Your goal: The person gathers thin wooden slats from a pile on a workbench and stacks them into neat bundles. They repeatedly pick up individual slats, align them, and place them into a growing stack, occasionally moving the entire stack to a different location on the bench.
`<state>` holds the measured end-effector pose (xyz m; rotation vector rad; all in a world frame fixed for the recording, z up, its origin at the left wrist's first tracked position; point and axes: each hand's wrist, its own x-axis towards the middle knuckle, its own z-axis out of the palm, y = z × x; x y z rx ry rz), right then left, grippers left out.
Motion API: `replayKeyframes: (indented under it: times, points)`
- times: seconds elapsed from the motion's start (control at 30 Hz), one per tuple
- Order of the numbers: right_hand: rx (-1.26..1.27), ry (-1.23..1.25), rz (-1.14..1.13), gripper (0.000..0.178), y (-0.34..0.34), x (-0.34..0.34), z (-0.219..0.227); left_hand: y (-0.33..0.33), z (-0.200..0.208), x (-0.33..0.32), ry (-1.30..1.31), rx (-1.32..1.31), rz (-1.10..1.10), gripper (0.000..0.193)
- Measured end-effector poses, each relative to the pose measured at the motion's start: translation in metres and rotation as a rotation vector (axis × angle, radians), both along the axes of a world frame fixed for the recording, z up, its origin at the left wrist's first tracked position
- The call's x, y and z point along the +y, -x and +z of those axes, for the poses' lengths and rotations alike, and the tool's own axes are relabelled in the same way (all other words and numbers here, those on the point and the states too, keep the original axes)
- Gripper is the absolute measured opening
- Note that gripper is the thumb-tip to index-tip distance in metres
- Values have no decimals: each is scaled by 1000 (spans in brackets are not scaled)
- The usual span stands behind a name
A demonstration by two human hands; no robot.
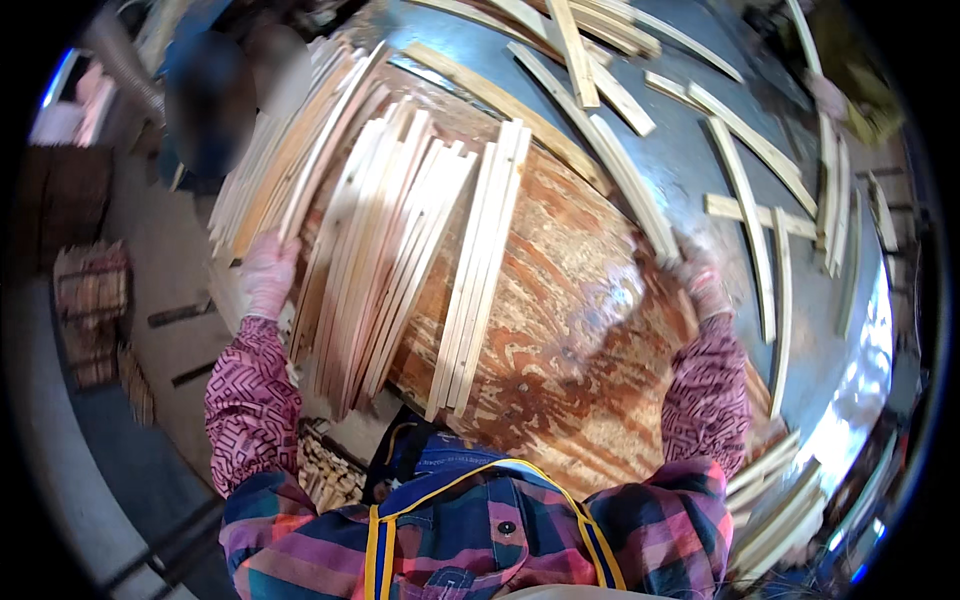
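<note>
Wood is met on both sides: the near end of a long pale strip [637,188] is held in the right hand [703,283], its fingers blurred but seemingly closed on it, while the near end of the left stack [290,150] is touched by the left hand [268,275]; whether those fingers are wrapped around any piece cannot be told. The strip is seen along the right side of the brown surface [570,310], beside the blue-grey surface [680,150], where loose sticks [750,220] are scattered at odd angles. Since it is gripped at one end only, its far end is easily swung, so a firm, level grip is advised and sharp twisting is best avoided. Between the hands, a middle bundle [375,240] and a narrow bundle [482,268] are laid side by side; these should be passed over without being knocked. On the left, gentle, even pressure is preferred, as slim pieces are readily fanned apart.
</note>
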<state>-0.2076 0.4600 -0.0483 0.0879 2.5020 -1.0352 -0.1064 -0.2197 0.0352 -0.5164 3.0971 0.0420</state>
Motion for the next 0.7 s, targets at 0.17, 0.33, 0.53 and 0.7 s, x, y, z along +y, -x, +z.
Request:
replayKeyframes:
  times: [0.17,0.33,0.53,0.7]
  points:
    - [-2,-446,-53,95,-168,-63,-6,-16,-101,-107,99,-17,-76,48]
    - [46,-584,-250,84,-249,-131,16,17,-108,-92,106,-198,19,57]
    - [-322,1,-576,46,-214,-274,46,38,-74,-62,340,-383,120,68]
    - [-373,-360,-43,51,-124,-294,44,18,-66,-62,356,-56,0,74]
